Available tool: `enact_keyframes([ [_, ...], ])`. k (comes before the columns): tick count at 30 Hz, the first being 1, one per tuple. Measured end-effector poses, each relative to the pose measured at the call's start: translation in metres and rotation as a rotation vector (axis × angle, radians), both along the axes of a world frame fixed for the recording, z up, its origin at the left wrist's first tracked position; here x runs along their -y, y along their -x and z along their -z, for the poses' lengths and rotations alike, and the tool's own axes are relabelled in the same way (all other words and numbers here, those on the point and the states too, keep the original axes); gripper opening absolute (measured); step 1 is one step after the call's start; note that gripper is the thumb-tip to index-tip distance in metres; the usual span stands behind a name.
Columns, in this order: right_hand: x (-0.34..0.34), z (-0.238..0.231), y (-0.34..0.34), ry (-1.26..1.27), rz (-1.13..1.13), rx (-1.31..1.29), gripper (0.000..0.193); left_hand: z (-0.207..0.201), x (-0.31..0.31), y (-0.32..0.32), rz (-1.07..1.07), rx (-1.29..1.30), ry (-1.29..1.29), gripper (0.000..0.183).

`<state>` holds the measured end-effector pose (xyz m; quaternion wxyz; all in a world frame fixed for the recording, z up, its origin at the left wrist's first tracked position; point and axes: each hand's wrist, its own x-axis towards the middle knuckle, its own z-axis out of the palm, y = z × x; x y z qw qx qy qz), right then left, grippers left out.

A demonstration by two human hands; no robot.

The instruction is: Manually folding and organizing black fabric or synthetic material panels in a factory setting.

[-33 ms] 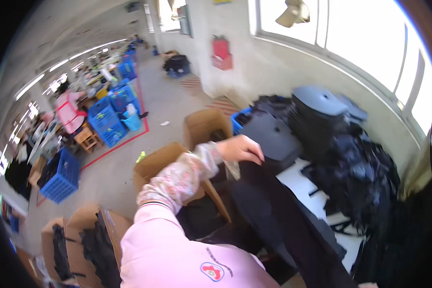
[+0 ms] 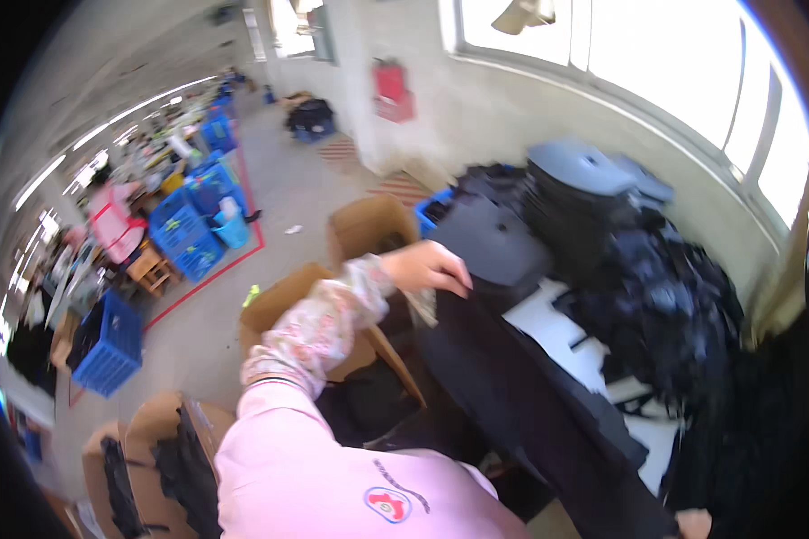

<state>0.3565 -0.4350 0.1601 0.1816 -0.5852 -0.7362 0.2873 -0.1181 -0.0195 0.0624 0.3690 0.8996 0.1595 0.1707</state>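
My left arm, in a pink sleeve with a flowered cuff cover, reaches forward. My left hand (image 2: 427, 268) lies palm down with its fingers curled over the far end of a long black cloth (image 2: 521, 395). The cloth is draped along the near edge of the white table (image 2: 548, 323). A small part of my right hand (image 2: 692, 523) shows at the bottom edge, at the near end of the same cloth; its grip is hidden. A flat dark grey cut piece (image 2: 490, 235) lies just beyond my left hand.
Piles of black fabric (image 2: 665, 296) and a stack of grey pieces (image 2: 584, 171) fill the table under the window. Open cardboard boxes (image 2: 368, 225) stand on the floor to the left, some holding black cloth. Blue crates (image 2: 189, 229) and other workers are farther off.
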Motion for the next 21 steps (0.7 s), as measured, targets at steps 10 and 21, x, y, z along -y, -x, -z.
enact_keyframes([
  [10, -0.035, 0.186, -0.022, 0.089, 0.58, -0.145, 0.025, 0.063, -0.027, -0.056, -0.165, -0.555, 0.035, 0.028],
  [21, -0.059, 0.203, 0.005, -0.399, 0.726, 0.53, 0.028, 0.113, -0.024, -0.126, -0.293, -0.661, -0.254, 0.031],
])
